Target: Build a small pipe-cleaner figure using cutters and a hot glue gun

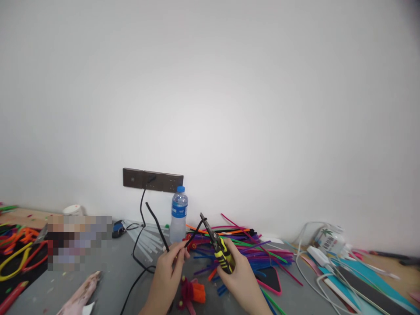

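Note:
My left hand (170,270) pinches a black pipe cleaner (158,222), whose one end sticks up to the left. The other end slants up to the right and meets the jaws of the pliers. Those long-nosed pliers (217,246), with yellow and black handles, are in my right hand (236,270), fingers wrapped round the grips. Whether the jaws are fully closed on the tip is too small to tell. Below and between my hands lies a small red and orange fuzzy figure (193,292) on the grey table (121,271).
A water bottle (179,214) stands behind my hands, near a wall socket strip (152,180) with a black cord. Coloured pipe cleaners (272,253) lie heaped at right, beside a pink-edged phone (271,280). Glue sticks (144,240) lie left; white cables (298,262) tangle at right.

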Demonstrator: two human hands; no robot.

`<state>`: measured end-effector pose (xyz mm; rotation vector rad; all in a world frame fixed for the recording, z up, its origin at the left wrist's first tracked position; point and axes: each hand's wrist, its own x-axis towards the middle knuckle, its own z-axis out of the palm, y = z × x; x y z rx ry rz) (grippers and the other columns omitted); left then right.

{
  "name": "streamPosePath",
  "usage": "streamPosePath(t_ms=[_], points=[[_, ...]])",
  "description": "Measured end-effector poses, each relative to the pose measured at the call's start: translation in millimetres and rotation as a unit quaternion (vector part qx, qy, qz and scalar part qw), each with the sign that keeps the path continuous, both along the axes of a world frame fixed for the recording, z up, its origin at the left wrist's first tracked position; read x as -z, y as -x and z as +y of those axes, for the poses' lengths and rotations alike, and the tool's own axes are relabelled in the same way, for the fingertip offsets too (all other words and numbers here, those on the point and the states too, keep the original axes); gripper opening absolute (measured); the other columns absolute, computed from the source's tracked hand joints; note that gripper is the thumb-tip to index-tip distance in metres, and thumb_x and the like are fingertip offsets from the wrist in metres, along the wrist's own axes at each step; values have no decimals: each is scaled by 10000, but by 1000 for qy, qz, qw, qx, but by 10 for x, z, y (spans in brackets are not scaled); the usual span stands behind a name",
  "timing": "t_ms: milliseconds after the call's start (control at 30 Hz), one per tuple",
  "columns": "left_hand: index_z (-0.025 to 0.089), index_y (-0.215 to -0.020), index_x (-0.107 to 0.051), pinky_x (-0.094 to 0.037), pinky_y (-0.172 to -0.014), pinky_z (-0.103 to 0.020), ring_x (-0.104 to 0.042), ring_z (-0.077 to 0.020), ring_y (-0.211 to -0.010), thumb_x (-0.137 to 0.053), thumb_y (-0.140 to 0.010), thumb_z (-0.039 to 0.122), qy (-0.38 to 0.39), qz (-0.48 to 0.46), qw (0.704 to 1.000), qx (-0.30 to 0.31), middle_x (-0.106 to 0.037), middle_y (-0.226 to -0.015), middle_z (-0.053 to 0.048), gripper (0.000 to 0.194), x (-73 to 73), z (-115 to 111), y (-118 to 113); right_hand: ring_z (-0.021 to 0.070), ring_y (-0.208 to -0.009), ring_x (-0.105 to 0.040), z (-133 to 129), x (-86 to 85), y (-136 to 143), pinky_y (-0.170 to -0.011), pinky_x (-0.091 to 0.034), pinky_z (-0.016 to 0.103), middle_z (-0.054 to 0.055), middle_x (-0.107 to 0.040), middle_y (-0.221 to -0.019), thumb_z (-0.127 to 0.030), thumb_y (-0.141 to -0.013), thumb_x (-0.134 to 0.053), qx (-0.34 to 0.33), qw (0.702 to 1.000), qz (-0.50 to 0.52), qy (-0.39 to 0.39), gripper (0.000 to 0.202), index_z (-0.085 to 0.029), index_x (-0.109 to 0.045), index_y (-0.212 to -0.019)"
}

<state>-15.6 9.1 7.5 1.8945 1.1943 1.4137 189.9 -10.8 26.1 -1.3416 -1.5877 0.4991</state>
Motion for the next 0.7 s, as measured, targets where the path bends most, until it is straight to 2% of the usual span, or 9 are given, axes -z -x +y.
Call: streamPosePath(t_ms=[233,533,700], points=[[159,-978,-692,-511,-623,-275,-649,-199,-647,-383,-951,401,-10,2,1000,-4,-704,-724,-68,394,2,-13,9,191,-717,-680,21,36,-8,-606,-507,202,30,-742,-812,-171,-602,-547,2,1000,6,17,438,-190,-641,-1030],[159,-991,-698,-506,-603,-268,-632,-192,-621,-411,-937,392,17,-30,999,-4,-703,-732,-58,373,35,31,-1,200,-756,-679,13,14,-9,-629,-503,211,28,-737,-790,-193,-621,-540,7,999,-20,43,464,-179,-629,-1076],[156,-984,-697,-497,-584,-264,-619,-187,-597,-417,-929,407,36,-50,998,-4,-695,-714,-50,380,19,22,0,201,-785,-678,22,53,-18,-640,-503,212,44,-737,-847,-200,-631,-539,15,998,-30,52,515,-165,-601,-1142]])
